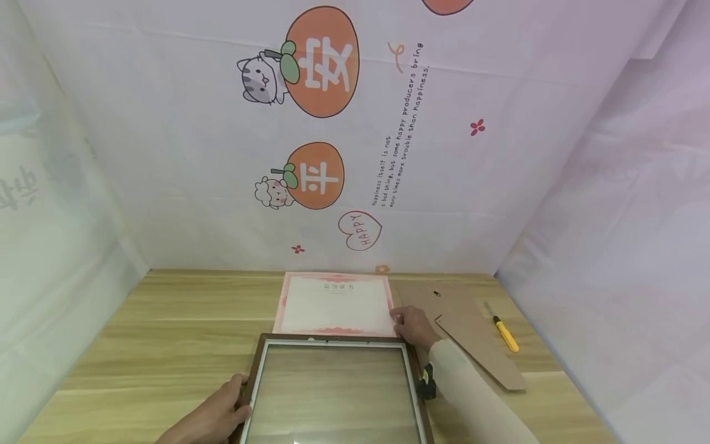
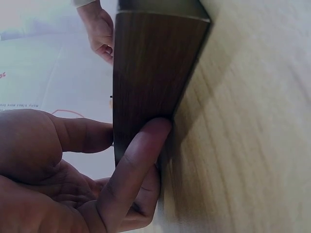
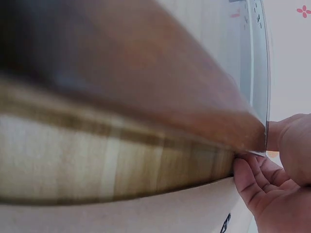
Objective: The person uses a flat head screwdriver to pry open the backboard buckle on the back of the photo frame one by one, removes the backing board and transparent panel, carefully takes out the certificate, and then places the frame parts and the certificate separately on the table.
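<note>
A brown picture frame (image 1: 413, 364) with a pale inner lip and a clear pane (image 1: 333, 394) lies at the table's near middle. My left hand (image 1: 219, 410) grips its left side. In the left wrist view the thumb is at one face of the frame (image 2: 146, 68) and a finger (image 2: 141, 155) crosses its outer edge. At the far right corner my right hand (image 1: 416, 325) holds the frame, with fingers (image 3: 252, 184) below the corner in the right wrist view. A pink-bordered certificate (image 1: 335, 308) lies just beyond the frame, beside the right fingertips.
A brown backing board (image 1: 471, 314) with a stand leg lies on the right, partly behind the right forearm. Beyond it is a screwdriver (image 1: 506, 334) with a yellow handle. Printed white cloth (image 1: 222, 185) hangs round the wooden table (image 1: 183, 327).
</note>
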{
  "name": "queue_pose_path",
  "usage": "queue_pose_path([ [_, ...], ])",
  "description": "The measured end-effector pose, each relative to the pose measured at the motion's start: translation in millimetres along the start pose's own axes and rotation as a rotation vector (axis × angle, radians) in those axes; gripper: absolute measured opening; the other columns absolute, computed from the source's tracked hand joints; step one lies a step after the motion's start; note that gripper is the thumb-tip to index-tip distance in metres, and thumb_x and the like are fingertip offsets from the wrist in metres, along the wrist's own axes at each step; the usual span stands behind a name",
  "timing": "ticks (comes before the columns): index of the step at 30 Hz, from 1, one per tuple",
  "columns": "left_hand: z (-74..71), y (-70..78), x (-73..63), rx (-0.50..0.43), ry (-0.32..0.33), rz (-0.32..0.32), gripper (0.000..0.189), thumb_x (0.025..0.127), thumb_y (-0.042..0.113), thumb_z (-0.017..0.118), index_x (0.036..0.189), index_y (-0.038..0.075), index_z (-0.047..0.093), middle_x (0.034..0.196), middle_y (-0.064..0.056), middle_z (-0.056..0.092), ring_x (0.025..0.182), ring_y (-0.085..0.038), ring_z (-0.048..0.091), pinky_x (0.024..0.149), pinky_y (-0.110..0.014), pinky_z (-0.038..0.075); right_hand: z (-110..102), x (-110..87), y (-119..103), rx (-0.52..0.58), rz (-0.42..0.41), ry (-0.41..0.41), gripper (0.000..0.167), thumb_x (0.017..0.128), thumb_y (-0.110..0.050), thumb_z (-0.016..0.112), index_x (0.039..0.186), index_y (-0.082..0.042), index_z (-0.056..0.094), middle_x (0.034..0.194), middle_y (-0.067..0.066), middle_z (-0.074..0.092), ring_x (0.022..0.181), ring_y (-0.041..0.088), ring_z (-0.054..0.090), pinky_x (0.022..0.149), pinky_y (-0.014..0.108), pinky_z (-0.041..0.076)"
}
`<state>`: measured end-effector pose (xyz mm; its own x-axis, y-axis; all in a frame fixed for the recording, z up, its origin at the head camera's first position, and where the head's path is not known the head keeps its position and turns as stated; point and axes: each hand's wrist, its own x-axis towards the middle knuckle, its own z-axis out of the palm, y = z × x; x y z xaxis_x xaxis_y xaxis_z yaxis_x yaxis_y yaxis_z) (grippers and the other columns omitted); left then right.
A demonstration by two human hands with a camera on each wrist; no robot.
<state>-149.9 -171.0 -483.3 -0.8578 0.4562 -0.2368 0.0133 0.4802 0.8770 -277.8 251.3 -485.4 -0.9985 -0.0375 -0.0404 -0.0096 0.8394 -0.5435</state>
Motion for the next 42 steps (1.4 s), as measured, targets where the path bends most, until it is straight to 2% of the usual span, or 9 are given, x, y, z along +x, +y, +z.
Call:
queue_pose_path([
  [11, 1.2, 0.4, -0.1, -0.008, 0.018, -0.021, 0.057, 0.096, 0.005, 0.056, 0.136, -0.02, 0.024, 0.1, -0.024, 0.049, 0.085, -0.028, 0.056, 0.059, -0.043, 0.059, 1, 1.1, 1, -0.035, -0.001, -0.006, 0.04, 0.09, 0.002, 0.061, 0.129, -0.001, 0.062, 0.071, 0.003, 0.066, 0.062, 0.013, 0.055, 0.054, 0.023, 0.045],
  [14, 2.1, 0.0, -0.1, -0.005, 0.017, -0.01, 0.056, 0.096, 0.004, 0.055, 0.135, -0.021, 0.024, 0.099, -0.023, 0.049, 0.085, -0.027, 0.056, 0.06, -0.041, 0.059, 0, -0.3, 2, -0.013, -0.003, 0.006, 0.039, 0.089, 0.002, 0.061, 0.129, 0.0, 0.062, 0.076, 0.004, 0.067, 0.065, 0.013, 0.057, 0.059, 0.026, 0.049],
  [20, 3.1, 0.6, 0.7, 0.047, 0.043, 0.007, 0.054, 0.095, 0.003, 0.055, 0.134, -0.021, 0.026, 0.096, -0.02, 0.051, 0.082, -0.024, 0.057, 0.06, -0.037, 0.057, -2, -9.6, 1, 0.021, 0.015, 0.071, 0.017, 0.09, -0.005, 0.063, 0.106, -0.001, 0.07, 0.083, 0.005, 0.066, 0.072, 0.015, 0.058, 0.066, 0.032, 0.053],
  [24, 3.7, 0.7, 2.4, 0.083, 0.058, 0.002, 0.054, 0.094, 0.002, 0.056, 0.133, -0.022, 0.027, 0.095, -0.018, 0.053, 0.082, -0.022, 0.059, 0.063, -0.037, 0.058, -1, -18.5, 0, 0.012, -0.001, 0.052, 0.007, 0.092, -0.012, 0.065, 0.095, -0.007, 0.07, 0.082, 0.002, 0.066, 0.074, 0.014, 0.057, 0.065, 0.029, 0.051],
  [29, 5.1, 0.4, 4.7, 0.092, 0.058, 0.001, 0.054, 0.093, 0.0, 0.057, 0.131, -0.023, 0.029, 0.094, -0.019, 0.055, 0.083, -0.022, 0.063, 0.065, -0.038, 0.059, -1, -28.2, -1, 0.03, -0.021, 0.055, 0.01, 0.094, -0.016, 0.064, 0.09, -0.011, 0.071, 0.083, -0.001, 0.066, 0.074, 0.012, 0.055, 0.065, 0.027, 0.048],
  [33, 5.2, 0.0, 4.0, 0.11, 0.059, 0.013, 0.052, 0.092, -0.001, 0.058, 0.13, -0.024, 0.03, 0.094, -0.019, 0.056, 0.084, -0.023, 0.063, 0.067, -0.04, 0.059, -3, -33.7, -2, 0.051, -0.042, 0.068, 0.014, 0.093, -0.014, 0.065, 0.08, -0.012, 0.069, 0.075, -0.003, 0.062, 0.069, 0.012, 0.051, 0.06, 0.025, 0.043],
  [38, 4.8, -0.5, 3.0, 0.065, 0.035, 0.035, 0.051, 0.092, -0.002, 0.054, 0.129, -0.026, 0.028, 0.096, -0.021, 0.056, 0.085, -0.026, 0.066, 0.066, -0.036, 0.061, -1, -37.0, 0, 0.064, -0.051, 0.068, 0.024, 0.092, -0.013, 0.066, 0.069, -0.013, 0.063, 0.064, -0.006, 0.051, 0.064, 0.011, 0.046, 0.056, 0.023, 0.036],
  [40, 7.3, 3.1, 2.2, 0.108, 0.079, -0.004, 0.052, 0.092, 0.002, 0.057, 0.13, -0.024, 0.031, 0.099, -0.023, 0.056, 0.086, -0.027, 0.066, 0.066, -0.039, 0.061, 1, -37.3, 2, 0.069, -0.048, 0.07, 0.024, 0.093, -0.013, 0.066, 0.069, -0.013, 0.063, 0.063, -0.006, 0.05, 0.063, 0.01, 0.045, 0.055, 0.022, 0.035],
  [42, 11.4, 10.4, 1.3, 0.254, 0.163, -0.04, 0.055, 0.092, 0.009, 0.063, 0.131, -0.02, 0.037, 0.102, -0.024, 0.056, 0.089, -0.031, 0.066, 0.069, -0.044, 0.06, 2, -37.7, 3, 0.068, -0.048, 0.078, 0.023, 0.093, -0.013, 0.066, 0.07, -0.013, 0.065, 0.064, -0.006, 0.05, 0.063, 0.01, 0.045, 0.054, 0.022, 0.035],
])
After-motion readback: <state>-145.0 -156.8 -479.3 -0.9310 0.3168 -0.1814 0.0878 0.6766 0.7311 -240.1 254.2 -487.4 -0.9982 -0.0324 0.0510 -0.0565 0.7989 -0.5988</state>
